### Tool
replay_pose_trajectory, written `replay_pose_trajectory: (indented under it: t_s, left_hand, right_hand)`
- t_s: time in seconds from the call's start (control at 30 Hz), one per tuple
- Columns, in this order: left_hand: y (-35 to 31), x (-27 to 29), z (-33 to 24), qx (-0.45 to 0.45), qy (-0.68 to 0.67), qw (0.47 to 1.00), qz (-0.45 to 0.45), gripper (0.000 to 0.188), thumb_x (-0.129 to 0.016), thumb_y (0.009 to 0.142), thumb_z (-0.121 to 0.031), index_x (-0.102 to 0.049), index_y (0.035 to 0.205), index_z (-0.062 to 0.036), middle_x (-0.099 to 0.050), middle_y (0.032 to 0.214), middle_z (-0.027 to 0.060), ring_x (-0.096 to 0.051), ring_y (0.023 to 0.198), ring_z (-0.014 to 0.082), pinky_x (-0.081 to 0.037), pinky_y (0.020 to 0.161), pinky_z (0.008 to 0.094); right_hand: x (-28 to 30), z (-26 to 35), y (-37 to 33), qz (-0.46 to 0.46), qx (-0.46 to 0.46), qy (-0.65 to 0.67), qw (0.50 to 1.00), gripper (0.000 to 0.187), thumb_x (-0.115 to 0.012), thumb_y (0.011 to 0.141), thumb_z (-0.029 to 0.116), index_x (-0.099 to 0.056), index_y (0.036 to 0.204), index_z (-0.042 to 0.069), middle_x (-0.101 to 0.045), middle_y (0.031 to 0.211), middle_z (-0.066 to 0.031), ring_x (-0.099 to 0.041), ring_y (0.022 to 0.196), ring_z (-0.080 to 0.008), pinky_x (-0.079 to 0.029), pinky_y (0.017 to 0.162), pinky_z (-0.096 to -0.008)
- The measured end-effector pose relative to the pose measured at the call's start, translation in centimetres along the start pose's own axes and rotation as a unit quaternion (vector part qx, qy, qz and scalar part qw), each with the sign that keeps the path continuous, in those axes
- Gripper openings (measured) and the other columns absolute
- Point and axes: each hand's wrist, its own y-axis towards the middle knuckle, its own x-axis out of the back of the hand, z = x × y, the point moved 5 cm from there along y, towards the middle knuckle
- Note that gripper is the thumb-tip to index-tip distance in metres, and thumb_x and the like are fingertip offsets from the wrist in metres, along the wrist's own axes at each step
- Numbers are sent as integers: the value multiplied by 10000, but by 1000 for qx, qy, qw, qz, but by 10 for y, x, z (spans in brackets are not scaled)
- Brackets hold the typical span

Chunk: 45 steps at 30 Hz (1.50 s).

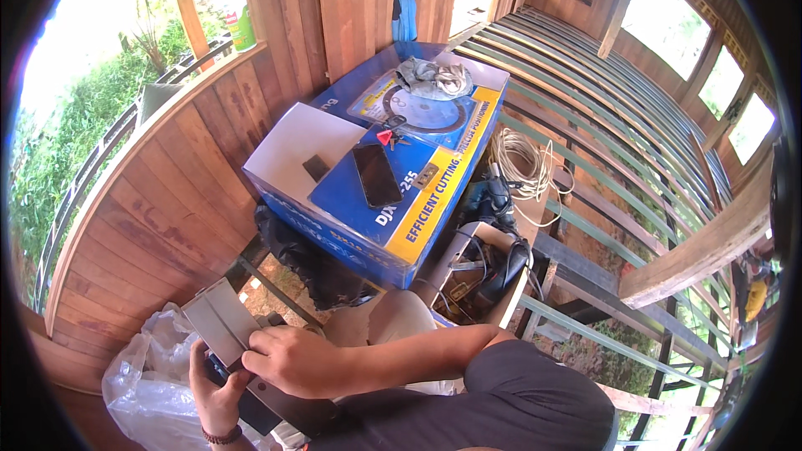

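Observation:
At the lower left, a grey, flat-sided case [221, 320] with a darker lower part lies tilted across my lap area. My left hand [215, 394], with a beaded bracelet at the wrist, grips the case's left side, thumb and fingers wrapped round a dark bluish part. My right hand [294, 361] reaches over from the right with its fingers curled at the middle of the case. Whatever is between those fingertips is hidden. A crumpled clear plastic bag [142, 376] spreads beside my left hand.
A large blue and yellow carton [334, 230] carries a phone [378, 175], keys [399, 139] and a grey cloth [434, 78]. Nearby are an open box of tools [510, 309], coiled cable [522, 163] and a black bag [305, 263]. Open floor joists [601, 104] stretch rightward; a bottle [241, 25] stands on the sill.

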Motion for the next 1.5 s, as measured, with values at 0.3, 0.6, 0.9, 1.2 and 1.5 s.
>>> replay_pose_trajectory:
  t_s: [0.3,0.6,0.9,1.2,1.5]
  left_hand:
    - [-1,4,6,-10,5,1000,11,699,-907,781,-270,-548,1315,3,-679,1106,55,-639,1002,135,-531,891,297]
    - [-5,4,4,-9,-12,1000,1,664,-872,798,-257,-548,1312,10,-656,1126,52,-623,1014,133,-520,913,297]
    - [-7,9,6,-24,54,998,4,839,-918,803,-479,-544,1369,14,-666,1140,51,-646,1023,134,-531,890,283]
    - [-13,12,10,-24,-14,1000,2,805,-927,810,-410,-532,1370,14,-666,1150,49,-662,1022,126,-579,824,266]
    - [-14,12,11,11,-51,999,-15,715,-915,768,-201,-553,1350,5,-651,1187,58,-631,1051,140,-525,947,297]
  right_hand:
    - [5,8,-3,-26,64,-107,992,161,-648,893,168,-633,932,12,-621,908,-143,-666,855,-286,-543,755,-404]
    - [-2,7,5,27,77,-197,977,229,-691,877,252,-670,947,35,-641,872,-117,-660,826,-261,-505,766,-376]
    - [-8,3,6,139,79,-234,959,277,-665,936,304,-702,992,35,-692,882,-116,-684,783,-250,-523,728,-392]
    - [1,10,11,21,100,-131,986,226,-664,925,254,-658,1014,46,-670,858,-112,-690,777,-262,-526,759,-401]
    - [2,11,14,59,116,-165,978,174,-686,891,250,-634,880,85,-638,848,-94,-663,765,-270,-512,747,-388]
